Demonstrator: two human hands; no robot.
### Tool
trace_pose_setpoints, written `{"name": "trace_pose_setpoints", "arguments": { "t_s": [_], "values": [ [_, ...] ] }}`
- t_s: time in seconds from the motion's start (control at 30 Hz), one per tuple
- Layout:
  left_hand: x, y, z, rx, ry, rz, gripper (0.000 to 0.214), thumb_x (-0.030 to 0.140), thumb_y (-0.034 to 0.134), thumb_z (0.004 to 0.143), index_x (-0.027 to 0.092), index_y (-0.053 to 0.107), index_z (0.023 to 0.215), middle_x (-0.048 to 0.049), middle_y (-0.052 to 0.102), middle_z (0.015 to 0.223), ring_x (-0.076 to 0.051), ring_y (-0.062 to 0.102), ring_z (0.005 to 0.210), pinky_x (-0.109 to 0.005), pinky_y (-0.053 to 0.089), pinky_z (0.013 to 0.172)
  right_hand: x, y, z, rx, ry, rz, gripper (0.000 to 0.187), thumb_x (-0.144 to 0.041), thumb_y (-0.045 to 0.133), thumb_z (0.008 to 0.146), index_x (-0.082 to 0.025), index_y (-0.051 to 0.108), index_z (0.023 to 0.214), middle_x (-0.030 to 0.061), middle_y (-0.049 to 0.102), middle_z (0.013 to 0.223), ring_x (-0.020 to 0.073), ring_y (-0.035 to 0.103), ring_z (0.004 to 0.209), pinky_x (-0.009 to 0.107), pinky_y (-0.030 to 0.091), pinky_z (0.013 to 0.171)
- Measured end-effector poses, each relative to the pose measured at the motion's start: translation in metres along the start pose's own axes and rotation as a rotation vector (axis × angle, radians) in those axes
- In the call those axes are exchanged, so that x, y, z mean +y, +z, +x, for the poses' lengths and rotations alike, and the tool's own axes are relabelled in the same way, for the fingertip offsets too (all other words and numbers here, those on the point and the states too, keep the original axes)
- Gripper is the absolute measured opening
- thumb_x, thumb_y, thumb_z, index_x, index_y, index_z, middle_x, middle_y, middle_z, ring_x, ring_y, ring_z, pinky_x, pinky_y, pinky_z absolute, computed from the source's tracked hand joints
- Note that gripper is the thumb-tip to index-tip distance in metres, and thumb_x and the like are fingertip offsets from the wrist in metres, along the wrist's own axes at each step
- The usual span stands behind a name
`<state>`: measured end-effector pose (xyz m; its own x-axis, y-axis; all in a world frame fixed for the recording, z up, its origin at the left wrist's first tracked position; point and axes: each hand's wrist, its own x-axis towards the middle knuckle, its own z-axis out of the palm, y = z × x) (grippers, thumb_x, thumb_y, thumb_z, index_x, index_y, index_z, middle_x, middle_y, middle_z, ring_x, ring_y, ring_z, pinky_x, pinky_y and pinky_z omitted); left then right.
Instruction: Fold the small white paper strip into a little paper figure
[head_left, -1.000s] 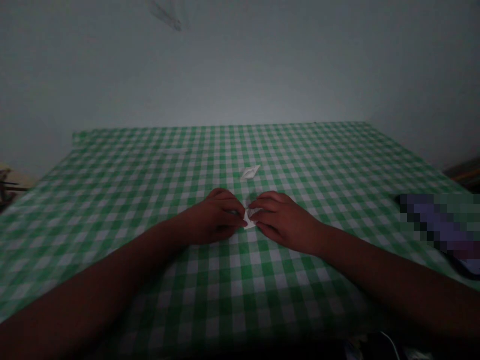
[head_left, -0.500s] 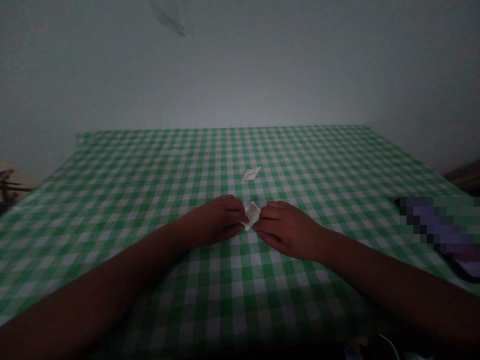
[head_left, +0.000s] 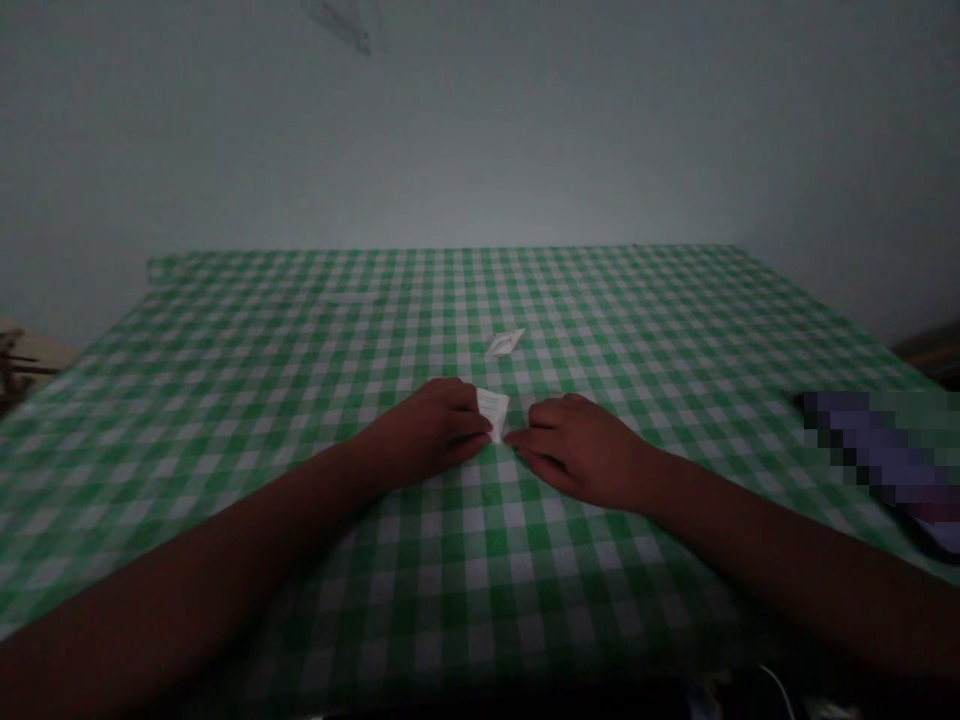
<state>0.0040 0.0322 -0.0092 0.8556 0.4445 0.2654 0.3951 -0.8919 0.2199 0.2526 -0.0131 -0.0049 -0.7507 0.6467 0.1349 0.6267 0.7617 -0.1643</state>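
Observation:
A small white piece of paper with faint printed lines stands out between my two hands, low over the checked cloth. My left hand grips its left side, thumb and fingers pinched together, and covers that part of it. Close by the paper's lower right corner are the fingertips of my right hand. Those fingers are curled and pressed together; whether they pinch the corner I cannot make out. Beyond the hands lies another folded white piece of paper, touched by neither hand.
A green-and-white checked tablecloth covers the table, which reaches to a pale wall. At the right lies a dark flat object, partly pixelated, perhaps a phone. Dark items and a thin cable show below the near edge.
The paper between my hands has turned and now sits more towards my left hand. My right fingers have drawn slightly back from its right side. The view has shifted a little.

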Motion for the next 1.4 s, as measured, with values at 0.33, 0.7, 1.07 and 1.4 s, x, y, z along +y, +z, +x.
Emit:
{"name": "trace_pose_setpoints", "arguments": {
  "t_s": [0.33,0.7,1.07,1.4],
  "values": [
    [-0.001,0.001,0.001,0.008,0.068,-0.081,0.021,0.023,0.052,0.099,0.015,0.070,0.092,-0.0077,0.063,0.091,-0.019,0.056,0.089,-0.033,0.048,0.080,-0.003,-0.002,0.000,-0.035,0.026,-0.063,0.031,-0.029,0.046,0.100,-0.023,0.064,0.124,0.0054,0.062,0.093,0.0187,0.055,0.080,0.034,0.034,0.072],
    [-0.002,0.002,0.000,0.012,0.064,-0.099,0.016,0.021,0.055,0.097,0.017,0.070,0.095,-0.0072,0.065,0.096,-0.020,0.057,0.094,-0.035,0.049,0.086,-0.003,-0.007,-0.002,-0.074,0.045,-0.095,0.035,-0.026,0.049,0.098,-0.027,0.061,0.131,0.0054,0.061,0.092,0.0173,0.052,0.077,0.033,0.032,0.070],
    [0.001,0.002,0.003,0.023,0.023,-0.109,0.016,0.020,0.057,0.096,0.016,0.070,0.089,-0.0066,0.064,0.095,-0.019,0.057,0.092,-0.034,0.048,0.085,-0.002,-0.009,-0.002,-0.097,0.048,-0.036,0.036,-0.026,0.047,0.099,-0.026,0.063,0.131,0.0054,0.059,0.091,0.0183,0.054,0.079,0.034,0.036,0.073],
    [-0.002,0.005,0.002,0.005,0.035,-0.139,0.014,0.021,0.059,0.096,0.019,0.072,0.102,-0.0051,0.065,0.098,-0.018,0.057,0.094,-0.033,0.047,0.086,-0.001,-0.011,-0.004,-0.133,0.063,0.020,0.038,-0.024,0.049,0.098,-0.027,0.061,0.134,0.0056,0.059,0.093,0.0184,0.055,0.082,0.035,0.039,0.075]
  ]
}}
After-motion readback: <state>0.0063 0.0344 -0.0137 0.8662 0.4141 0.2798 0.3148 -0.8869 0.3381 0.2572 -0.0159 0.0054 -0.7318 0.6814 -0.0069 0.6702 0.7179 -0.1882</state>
